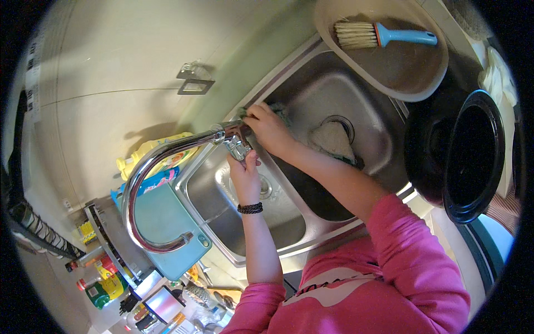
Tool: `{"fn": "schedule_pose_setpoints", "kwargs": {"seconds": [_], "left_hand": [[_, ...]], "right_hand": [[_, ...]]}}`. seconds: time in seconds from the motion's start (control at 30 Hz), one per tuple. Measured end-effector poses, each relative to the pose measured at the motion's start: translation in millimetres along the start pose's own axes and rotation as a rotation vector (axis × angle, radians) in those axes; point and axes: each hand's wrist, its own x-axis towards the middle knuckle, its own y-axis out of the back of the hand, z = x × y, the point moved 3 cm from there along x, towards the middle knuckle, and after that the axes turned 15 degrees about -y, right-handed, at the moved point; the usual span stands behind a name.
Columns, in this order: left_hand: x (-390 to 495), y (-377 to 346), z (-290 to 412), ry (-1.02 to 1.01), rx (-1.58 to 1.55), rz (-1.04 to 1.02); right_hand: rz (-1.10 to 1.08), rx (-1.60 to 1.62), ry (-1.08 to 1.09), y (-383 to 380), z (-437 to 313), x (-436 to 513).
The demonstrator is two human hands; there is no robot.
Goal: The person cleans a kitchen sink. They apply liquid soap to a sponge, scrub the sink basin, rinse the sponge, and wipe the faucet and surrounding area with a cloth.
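Observation:
My left hand (pixel 245 172) grips the lever end of a chrome faucet (pixel 156 156) on the divider of a steel double sink (pixel 288 183). Behind the faucet base, my right hand (pixel 267 127) holds a green cloth or scouring pad (pixel 278 112) against the sink's back edge; the fingers hide part of it. A thin stream of water falls from the curved spout into the left basin (pixel 204 200). A pale cloth (pixel 332 140) lies by the drain of the right basin.
A beige basin (pixel 417 89) holding a blue-handled brush (pixel 406 36) stands at the upper right, with black tubs (pixel 452 167) below it. A light-blue board (pixel 167 221), a yellow bottle (pixel 152 156) and a blue packet (pixel 156 181) are left of the sink. Jars and bottles (pixel 104 288) stand lower left.

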Motion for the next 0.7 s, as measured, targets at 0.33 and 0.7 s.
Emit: {"fn": "schedule_pose_setpoints", "kwargs": {"seconds": [0.33, 0.7], "left_hand": [[-5, -4, -17, -0.035, -0.286, 0.006], [-92, -35, -14, 0.012, -0.647, 0.392]], "right_hand": [[0.026, 0.010, -0.119, -15, 0, -10], [-0.315, 0.087, -0.429, 24, -29, -96]]}}
